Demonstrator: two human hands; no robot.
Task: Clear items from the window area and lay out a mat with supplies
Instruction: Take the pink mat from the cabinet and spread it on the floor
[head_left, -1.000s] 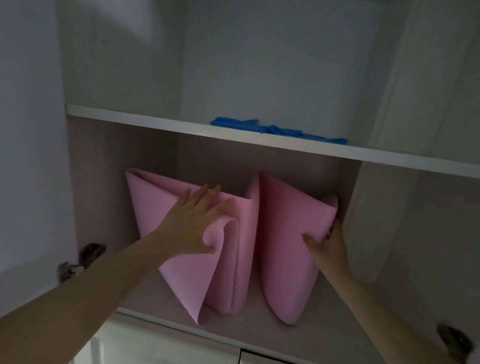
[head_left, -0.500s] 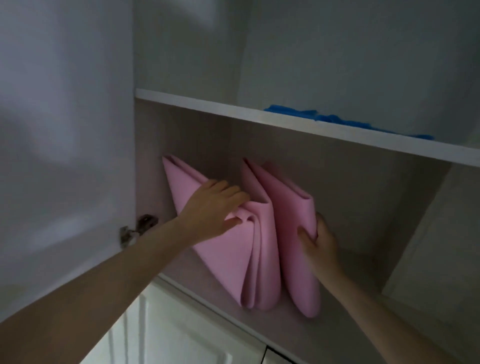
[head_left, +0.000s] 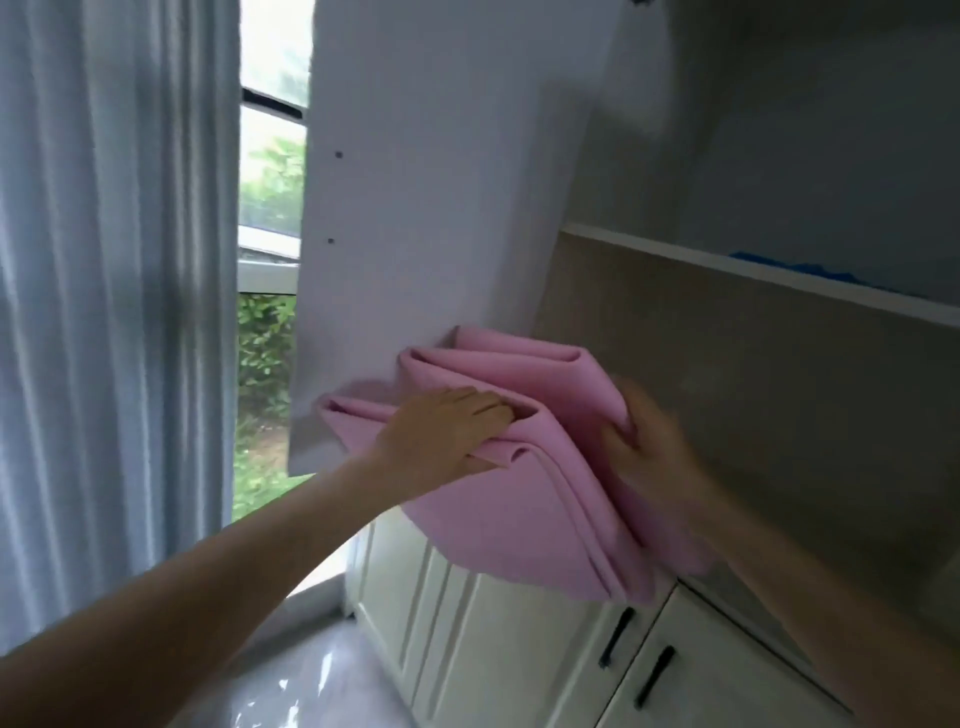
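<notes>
- Your left hand (head_left: 447, 434) grips the folded pink mat (head_left: 524, 467) from its left side, fingers (head_left: 488, 410) hooked over the top of one fold and thumb tucked under a lower fold.
- Your right hand (head_left: 649, 447), blurred, presses against the mat's right side, the thumb on the pink surface; the fingers wrap round the far side, so the grasp looks closed on the mat, though the blur hides detail.
- The mat hangs between your two hands in several loose folds, its rounded fold edges just above your left fingertips and its lower corner drooping below both wrists, in front of the white lower cabinet doors (head_left: 519, 623).
- Beyond your right fingers stands the open cupboard (head_left: 779, 389); the compartment nearest them shows only bare wood-toned walls.
- On the shelf (head_left: 727, 265) above that compartment, up and right of your right hand, lies something blue (head_left: 769, 262) and flat.
- Left of your left hand, the open cupboard door (head_left: 441, 182) stands before a window (head_left: 270, 218) and curtain (head_left: 114, 260).
</notes>
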